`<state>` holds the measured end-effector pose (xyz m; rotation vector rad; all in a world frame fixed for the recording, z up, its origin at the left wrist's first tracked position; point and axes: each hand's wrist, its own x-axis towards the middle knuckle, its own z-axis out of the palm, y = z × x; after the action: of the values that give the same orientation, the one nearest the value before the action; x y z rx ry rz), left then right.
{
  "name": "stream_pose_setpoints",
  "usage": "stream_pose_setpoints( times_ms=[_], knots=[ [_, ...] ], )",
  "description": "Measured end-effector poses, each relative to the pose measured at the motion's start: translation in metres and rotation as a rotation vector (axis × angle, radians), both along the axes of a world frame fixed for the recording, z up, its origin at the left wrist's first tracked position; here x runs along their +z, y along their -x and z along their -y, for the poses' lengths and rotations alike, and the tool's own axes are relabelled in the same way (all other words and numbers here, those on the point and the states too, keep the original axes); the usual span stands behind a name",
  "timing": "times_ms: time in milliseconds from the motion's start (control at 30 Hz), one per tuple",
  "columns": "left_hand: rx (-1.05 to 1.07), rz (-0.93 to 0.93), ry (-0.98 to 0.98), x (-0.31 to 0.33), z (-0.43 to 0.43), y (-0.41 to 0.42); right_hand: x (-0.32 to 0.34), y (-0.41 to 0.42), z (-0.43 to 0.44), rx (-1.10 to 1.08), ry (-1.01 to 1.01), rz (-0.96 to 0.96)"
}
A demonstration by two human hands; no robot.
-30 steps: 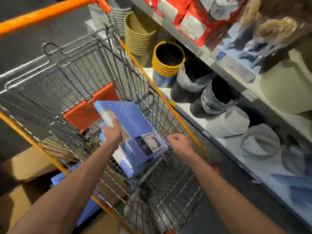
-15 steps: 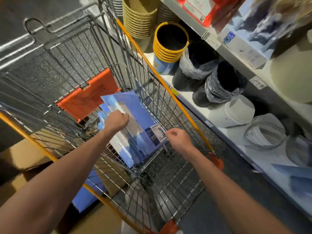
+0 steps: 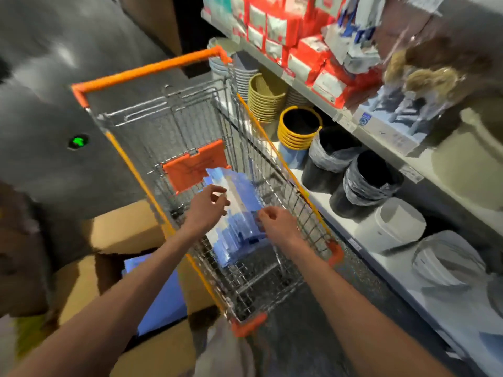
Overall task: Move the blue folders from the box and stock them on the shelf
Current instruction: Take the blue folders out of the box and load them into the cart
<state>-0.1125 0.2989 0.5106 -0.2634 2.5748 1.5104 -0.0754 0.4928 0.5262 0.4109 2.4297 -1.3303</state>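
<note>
One wire cart (image 3: 168,123) with orange trim, mid-view. Inside it, one tilted stack of blue folders (image 3: 242,227), too blurred for a count. At 7 o'clock, just beside the cart, one open cardboard box (image 3: 79,284) with boxed folders (image 3: 155,289) showing blue inside, number unreadable.

Along the shelf (image 3: 340,213), running from 12 to 4 o'clock:
- one stack of yellow woven baskets (image 3: 265,99)
- one stack of yellow-rimmed bins (image 3: 299,126)
- two wrapped stacks of black bins (image 3: 367,180)
- white buckets (image 3: 392,224) toward 4 o'clock
- red packs (image 3: 285,36) on the upper level, at 1 o'clock

Two bare forearms, reaching in from 8 and 5 o'clock over the cart's near rim.
- Left hand (image 3: 206,208) at the stack's 9 o'clock edge, thumb raised, fingers half-curled and slightly spread, tips against the top folder. Cannot tell whether pinching or only touching.
- Right hand (image 3: 277,224) at the stack's 4 o'clock edge, knuckles up, fingers curled narrow around that edge, gripping it.
</note>
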Motion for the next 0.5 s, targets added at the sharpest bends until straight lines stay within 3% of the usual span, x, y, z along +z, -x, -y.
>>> stream_pose_setpoints(
  times_ms=[233,500],
  knots=[
    [0.156,0.001,-0.02,0.044,0.04,-0.185,0.031,-0.111,0.074,0.2,0.142,-0.063],
    [0.457,0.142,0.051,0.013,0.115,-0.324,0.015,-0.196,0.16,0.434,0.14,0.025]
  ],
)
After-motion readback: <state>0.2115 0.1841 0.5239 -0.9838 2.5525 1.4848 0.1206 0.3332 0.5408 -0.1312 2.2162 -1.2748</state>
